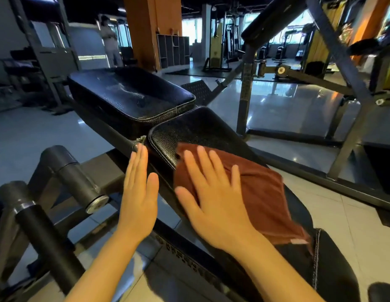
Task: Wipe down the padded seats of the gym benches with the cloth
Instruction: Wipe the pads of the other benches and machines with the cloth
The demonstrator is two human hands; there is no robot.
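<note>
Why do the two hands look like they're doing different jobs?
The right hand lies flat on the brown cloth, pressing it onto the black padded seat; the left hand touches no cloth. The right hand's fingers spread wide, while the left hand's fingers stay close together. The right hand faces palm down; the left hand stands on its edge beside the seat. Both are open with straight fingers.

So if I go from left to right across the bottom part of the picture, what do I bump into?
Black roller → left hand → right hand → brown cloth under that hand, on the black pad.
</note>
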